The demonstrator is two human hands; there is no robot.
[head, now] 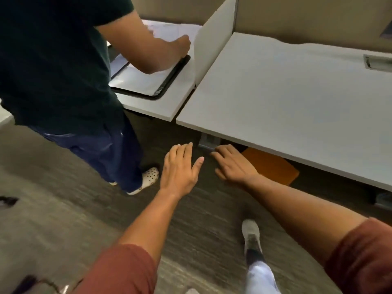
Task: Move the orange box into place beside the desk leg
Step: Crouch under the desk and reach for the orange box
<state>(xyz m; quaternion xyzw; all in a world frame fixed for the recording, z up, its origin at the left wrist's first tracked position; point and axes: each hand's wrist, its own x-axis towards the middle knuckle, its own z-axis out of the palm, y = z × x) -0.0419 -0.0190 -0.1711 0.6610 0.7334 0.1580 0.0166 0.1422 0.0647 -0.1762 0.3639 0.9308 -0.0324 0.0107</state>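
At centre frame, low, both hands reach toward the floor under the bench [297, 98]. Left hand [180, 166] is spread wide, fingers extended, holding nothing and hovering over the carpet [63, 209]. Right hand [233, 164] is also flat and unclenched, fingertips near the grey desk leg [209, 142]; whether its palm touches the orange box [273, 166] cannot be told, as the wrist covers the box's near corner. The orange box lies on the floor beneath the bench edge, just right of the desk leg, partly shadowed.

Assessment: placement appears nearly complete. To finish well, press with a flat palm and slide the box along the carpet until its side meets the leg, keeping it square to the bench edge.

Upper left of frame: a second person [53, 71] stands at an adjoining bench handling a black-edged tray [169, 81]; their shoe [150, 175] is near the left hand, so sweep clear of it.
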